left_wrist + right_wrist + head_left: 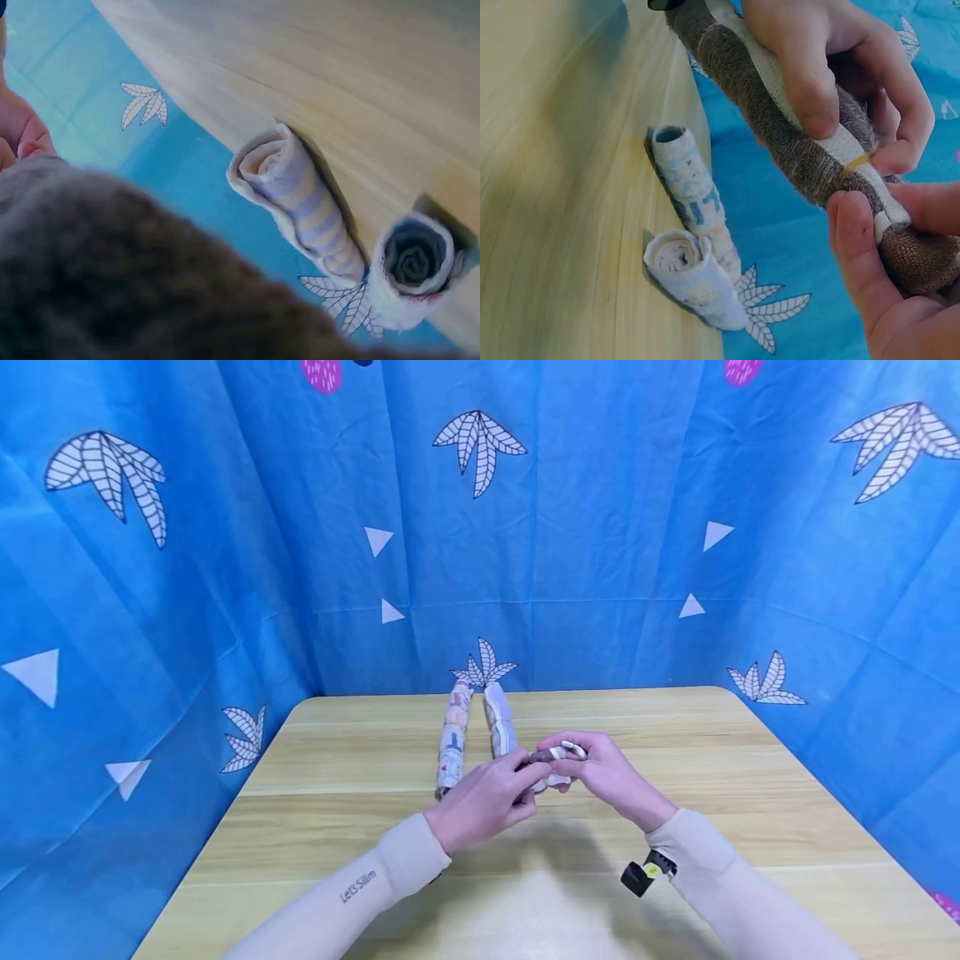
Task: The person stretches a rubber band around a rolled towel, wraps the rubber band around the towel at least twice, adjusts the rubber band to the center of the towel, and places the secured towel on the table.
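Note:
A brown rolled towel [739,82] with a white stripe is held up over the table in both hands. My left hand [480,802] grips the roll around its middle, the thumb pressed on the white stripe. Around the roll near one end runs a yellowish band [856,164], with a left fingertip right beside it; whether it pulls the band I cannot tell. My right hand [609,777] pinches the roll's end just past the band. In the left wrist view the brown cloth [112,262] is blurred and close, hiding most of the left hand.
Two rolled towels lie on the wooden table [360,752] beyond the hands: a patterned one [453,739] at left and a pale striped one [499,718] beside it. A blue curtain [585,527] with leaf prints encloses the table's back and sides.

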Demonstrator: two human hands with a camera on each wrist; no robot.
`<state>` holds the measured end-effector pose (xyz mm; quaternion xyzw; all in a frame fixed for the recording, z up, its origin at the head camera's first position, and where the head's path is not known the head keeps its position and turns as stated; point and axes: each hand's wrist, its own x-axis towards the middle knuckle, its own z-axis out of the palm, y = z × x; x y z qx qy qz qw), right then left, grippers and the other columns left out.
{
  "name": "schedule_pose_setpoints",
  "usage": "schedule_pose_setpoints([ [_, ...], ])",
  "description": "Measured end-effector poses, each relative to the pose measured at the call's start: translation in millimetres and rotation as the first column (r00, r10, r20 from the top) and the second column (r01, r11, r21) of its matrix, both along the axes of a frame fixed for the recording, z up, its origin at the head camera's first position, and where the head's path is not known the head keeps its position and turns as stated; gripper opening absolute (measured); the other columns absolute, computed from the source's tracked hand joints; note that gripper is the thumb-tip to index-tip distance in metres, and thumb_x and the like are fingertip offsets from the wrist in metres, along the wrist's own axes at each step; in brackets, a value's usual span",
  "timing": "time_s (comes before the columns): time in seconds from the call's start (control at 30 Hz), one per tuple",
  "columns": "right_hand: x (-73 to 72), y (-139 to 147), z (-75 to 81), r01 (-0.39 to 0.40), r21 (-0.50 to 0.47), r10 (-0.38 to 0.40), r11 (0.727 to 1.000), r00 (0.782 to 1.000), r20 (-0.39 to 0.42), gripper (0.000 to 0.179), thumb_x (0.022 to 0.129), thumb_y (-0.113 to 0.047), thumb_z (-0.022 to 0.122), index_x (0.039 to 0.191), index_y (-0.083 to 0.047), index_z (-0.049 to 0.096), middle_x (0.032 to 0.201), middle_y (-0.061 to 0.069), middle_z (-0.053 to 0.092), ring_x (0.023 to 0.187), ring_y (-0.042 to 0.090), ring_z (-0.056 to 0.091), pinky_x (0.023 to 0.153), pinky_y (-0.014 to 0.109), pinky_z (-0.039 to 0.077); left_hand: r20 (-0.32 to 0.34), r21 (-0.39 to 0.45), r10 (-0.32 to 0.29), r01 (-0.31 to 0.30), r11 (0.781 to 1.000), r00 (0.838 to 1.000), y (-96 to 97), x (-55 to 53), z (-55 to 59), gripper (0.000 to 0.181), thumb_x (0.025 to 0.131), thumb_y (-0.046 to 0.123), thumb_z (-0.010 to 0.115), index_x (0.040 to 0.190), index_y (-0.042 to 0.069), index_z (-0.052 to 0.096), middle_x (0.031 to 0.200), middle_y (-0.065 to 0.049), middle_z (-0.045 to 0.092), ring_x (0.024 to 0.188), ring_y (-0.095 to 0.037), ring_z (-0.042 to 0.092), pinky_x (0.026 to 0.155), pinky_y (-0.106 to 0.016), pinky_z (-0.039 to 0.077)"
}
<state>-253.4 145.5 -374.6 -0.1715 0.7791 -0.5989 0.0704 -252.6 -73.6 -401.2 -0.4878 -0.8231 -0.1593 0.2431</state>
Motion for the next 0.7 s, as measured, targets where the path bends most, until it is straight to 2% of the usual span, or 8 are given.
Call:
schedule_pose_setpoints([
  [0.1,0.4,-2.1,-0.9,0.004,0.011,-0.004,1.000,1.000,-0.003,0.025,0.092,0.000,0.063,0.117,0.002,0.067,0.106,0.018,0.072,0.085,0.029,0.069,0.070,0.035,0.060,-0.039,-0.022,0.014,-0.015,1.000,0.999,1.9,0.0,-0.1,0.039,0.086,0.009,0.065,0.124,0.015,0.063,0.094,0.000,0.055,0.071,-0.005,0.049,0.058,-0.010,0.040],
  [0.2,0.8,-2.9,-1.7,0.001,0.021,-0.001,1.000,1.000,-0.014,0.024,0.092,0.001,0.063,0.116,0.004,0.067,0.102,0.018,0.072,0.083,0.028,0.068,0.069,0.036,0.060,-0.062,-0.047,0.023,-0.026,0.999,0.998,3.0,-0.6,-2.1,0.023,0.086,0.012,0.065,0.109,0.015,0.062,0.094,0.001,0.055,0.072,-0.006,0.049,0.058,-0.009,0.040],
  [0.3,1.1,-2.7,-2.9,-0.003,0.026,0.004,1.000,1.000,-0.014,0.025,0.092,0.002,0.063,0.116,0.003,0.067,0.101,0.017,0.072,0.079,0.023,0.067,0.067,0.034,0.059,-0.073,-0.038,0.016,-0.019,0.999,0.997,1.8,-1.2,-5.8,0.013,0.086,0.013,0.067,0.095,0.014,0.058,0.096,0.001,0.056,0.071,-0.005,0.050,0.060,-0.010,0.043],
  [0.43,1.7,-1.0,-3.7,-0.007,0.029,0.007,1.000,1.000,-0.003,0.025,0.092,0.001,0.063,0.117,0.004,0.067,0.101,0.019,0.073,0.077,0.021,0.066,0.064,0.031,0.057,-0.064,0.009,-0.006,0.006,1.000,0.998,-2.3,1.1,-10.6,0.013,0.086,0.014,0.069,0.088,0.015,0.056,0.092,0.002,0.055,0.066,-0.004,0.049,0.057,-0.010,0.042],
  [0.6,4.1,6.3,-3.5,0.044,0.016,-0.044,0.999,0.999,-0.011,0.026,0.092,-0.001,0.065,0.117,0.004,0.067,0.099,0.019,0.071,0.073,0.020,0.064,0.062,0.031,0.057,0.014,0.047,0.004,-0.005,0.999,1.000,-7.7,5.5,-18.2,0.023,0.090,0.031,0.074,0.092,0.017,0.057,0.088,0.007,0.052,0.065,-0.002,0.046,0.056,-0.009,0.037],
  [0.7,5.6,11.2,-4.5,0.039,0.029,-0.039,0.999,0.999,-0.028,0.027,0.093,-0.004,0.065,0.119,0.002,0.067,0.099,0.018,0.070,0.074,0.020,0.065,0.064,0.032,0.058,0.116,0.066,0.003,-0.010,0.998,0.993,-8.7,6.0,-20.6,0.024,0.090,0.031,0.075,0.092,0.018,0.055,0.088,0.009,0.053,0.067,-0.001,0.047,0.057,-0.009,0.037],
])
